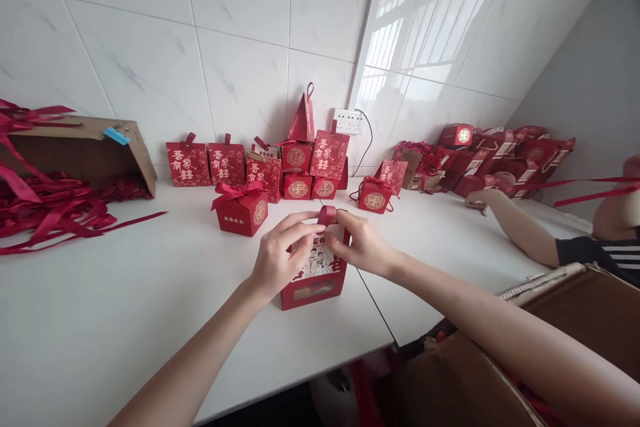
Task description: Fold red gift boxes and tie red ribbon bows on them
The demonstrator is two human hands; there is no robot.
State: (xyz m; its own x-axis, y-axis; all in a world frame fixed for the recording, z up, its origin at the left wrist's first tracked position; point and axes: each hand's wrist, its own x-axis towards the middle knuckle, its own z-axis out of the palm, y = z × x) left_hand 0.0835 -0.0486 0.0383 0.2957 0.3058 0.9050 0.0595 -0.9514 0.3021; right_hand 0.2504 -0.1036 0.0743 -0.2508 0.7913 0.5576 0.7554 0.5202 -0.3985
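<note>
A red gift box stands upright near the front of the white table, with a printed couple on its panel and a small clear window low down. A dark red ribbon loop sticks up from its top edge. On the left side of the loop, my left hand pinches the top of the box with thumb and fingers. My right hand grips the same top edge from the right, its fingertips against the loop. Both hands partly cover the box's upper panel.
Several finished red boxes line the wall. At left a cardboard carton lies on its side, spilling red ribbons. More red boxes are piled at right, where a co-worker's arm reaches in. Open cartons stand below the table's front right edge.
</note>
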